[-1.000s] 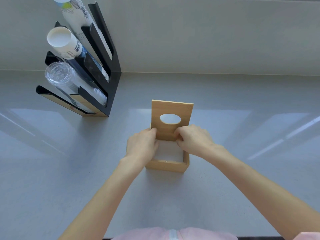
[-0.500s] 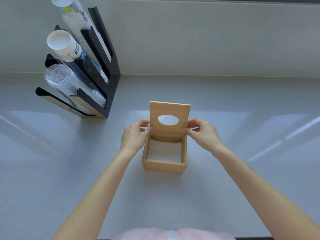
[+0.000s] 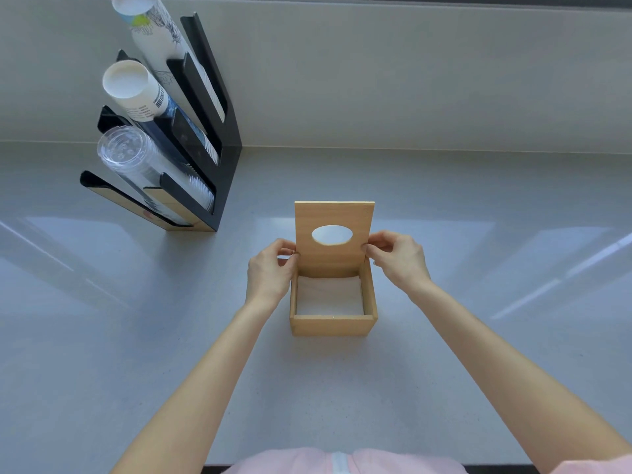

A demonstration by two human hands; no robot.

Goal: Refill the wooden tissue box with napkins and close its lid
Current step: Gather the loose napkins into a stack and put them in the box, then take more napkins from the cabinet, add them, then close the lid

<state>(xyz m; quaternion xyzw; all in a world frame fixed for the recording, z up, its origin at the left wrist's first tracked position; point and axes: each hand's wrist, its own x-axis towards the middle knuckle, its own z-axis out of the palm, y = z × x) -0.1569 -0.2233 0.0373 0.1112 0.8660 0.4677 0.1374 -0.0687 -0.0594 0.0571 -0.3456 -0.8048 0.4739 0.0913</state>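
Tissue box: the wooden tissue box (image 3: 333, 325) stands near the middle of the counter (image 3: 478, 354), well clear of its back edge and directly ahead of the person.
Napkins: a white stack of napkins (image 3: 329, 295) lies flat inside the box, its top below the rim.
Lid: the lid (image 3: 333, 234) stands upright from the box's far wall, its oval slot facing the camera, its free edge at the top.
Left hand: the left hand (image 3: 270, 268) pinches the lid's left edge between thumb and fingertips, a narrow grip.
Right hand: the right hand (image 3: 398, 258) pinches the lid's right edge at about the same height, likewise narrow.
Key relation: the hinge line runs left to right along the far wall, so the lid should swing toward the person and down over the opening; both hands sit equally near, one on each side.
Stage: filling looks done; closing remains.
Background: a black cup dispenser (image 3: 191, 138) stands at the back left of the counter, well apart.
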